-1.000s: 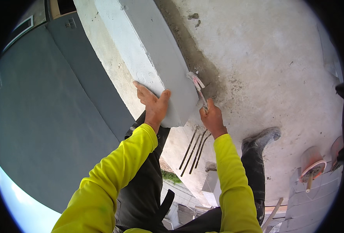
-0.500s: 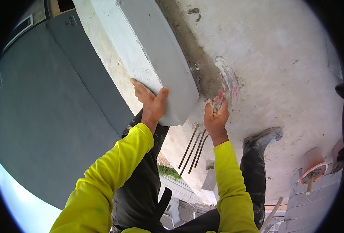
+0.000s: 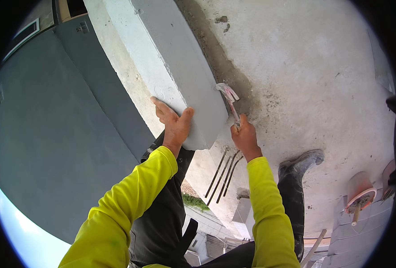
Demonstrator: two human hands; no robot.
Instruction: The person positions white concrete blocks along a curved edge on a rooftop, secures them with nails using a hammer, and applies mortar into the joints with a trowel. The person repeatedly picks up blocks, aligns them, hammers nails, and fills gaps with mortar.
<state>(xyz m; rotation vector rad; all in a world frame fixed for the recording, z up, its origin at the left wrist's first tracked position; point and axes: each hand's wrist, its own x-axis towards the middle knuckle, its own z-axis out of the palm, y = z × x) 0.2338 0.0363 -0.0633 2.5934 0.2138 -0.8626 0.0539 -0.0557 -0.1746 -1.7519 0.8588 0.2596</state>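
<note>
A long grey block (image 3: 186, 73) with flat faces lies on the concrete floor, its near end pointing toward me. My left hand (image 3: 174, 127) grips it close to that end, fingers along the paler left face and thumb over the edge. In my right hand (image 3: 246, 137) is a claw hammer (image 3: 230, 96), smeared with pale mortar and showing some red. The fingers are closed round its handle, and part of the handle is hidden in the fist. Its head meets the right side of the block, a little beyond the near corner.
Damp mortar (image 3: 240, 89) lies along the block's right side. Several dark steel bars (image 3: 222, 176) stick out near the floor's edge, with a drop beyond. At the right is an orange-rimmed bucket (image 3: 361, 194). A dark grey wall (image 3: 64, 129) rises on the left.
The hammer has swung left, from a blur over the mortar to the block's side. My right hand has shifted slightly left. The block's near end sits slightly lower in view.
</note>
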